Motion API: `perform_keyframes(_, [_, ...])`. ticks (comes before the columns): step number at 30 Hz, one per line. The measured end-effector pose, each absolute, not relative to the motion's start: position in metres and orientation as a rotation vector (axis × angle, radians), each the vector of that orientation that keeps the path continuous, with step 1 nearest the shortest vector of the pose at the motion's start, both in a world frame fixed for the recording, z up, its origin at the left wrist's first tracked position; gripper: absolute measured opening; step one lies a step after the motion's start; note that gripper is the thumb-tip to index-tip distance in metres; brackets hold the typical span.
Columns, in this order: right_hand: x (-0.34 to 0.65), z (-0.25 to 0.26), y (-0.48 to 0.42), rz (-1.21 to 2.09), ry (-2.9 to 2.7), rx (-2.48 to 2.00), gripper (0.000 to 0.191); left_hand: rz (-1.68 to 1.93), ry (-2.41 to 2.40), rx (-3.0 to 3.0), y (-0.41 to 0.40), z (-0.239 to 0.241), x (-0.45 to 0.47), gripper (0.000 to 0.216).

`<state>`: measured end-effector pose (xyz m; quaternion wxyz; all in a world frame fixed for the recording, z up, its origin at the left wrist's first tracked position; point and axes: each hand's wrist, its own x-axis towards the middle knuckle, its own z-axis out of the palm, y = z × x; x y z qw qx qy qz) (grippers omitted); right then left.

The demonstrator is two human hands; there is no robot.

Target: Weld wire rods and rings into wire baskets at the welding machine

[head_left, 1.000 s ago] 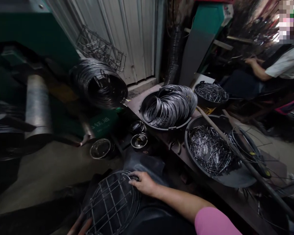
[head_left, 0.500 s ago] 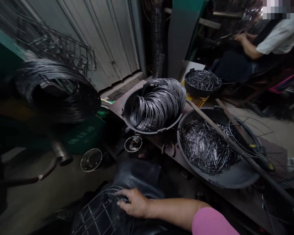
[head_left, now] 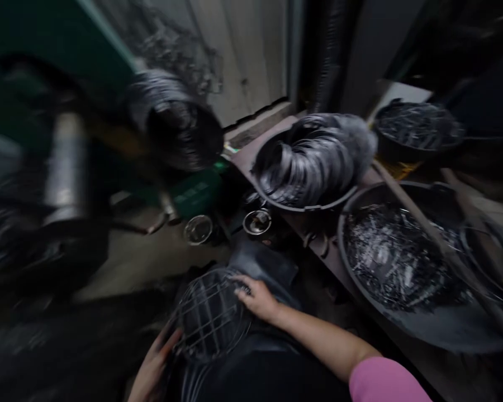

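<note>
A round wire grid (head_left: 209, 321) with crossed bars and a ring-shaped rim lies over my lap, on dark cloth. My right hand (head_left: 257, 298) has its fingers curled at the grid's upper right rim. Small dark wire bits seem to show between its thumb and fingers, too blurred to name. At the lower left rim, my left hand (head_left: 157, 357) grips the grid from the side. Its fingers are partly smeared by motion. Below the grid, several more curved wires (head_left: 193, 382) show by my lap.
A basin of wire rings (head_left: 318, 162) stands ahead on a board. To the right, a wide basin (head_left: 448, 329) holds short metal pieces, with a rod across it. Another filled basin (head_left: 419, 125) stands behind. A wire coil (head_left: 176, 120) and two clear cups (head_left: 198, 230) are ahead left.
My view has swung left, so the basins sit further right. My left hand has come into view at the grid's left rim. More of the grid now shows.
</note>
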<state>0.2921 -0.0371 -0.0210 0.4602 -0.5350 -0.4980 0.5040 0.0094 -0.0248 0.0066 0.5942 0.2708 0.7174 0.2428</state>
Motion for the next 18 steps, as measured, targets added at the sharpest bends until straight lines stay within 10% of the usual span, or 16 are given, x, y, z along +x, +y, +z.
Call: perform_keyframes(18, [0.275,-0.012,-0.028,1.089,-1.381,-1.474,0.038,0.800,1.273,0.748,-0.030,0.000,0.013,0.076])
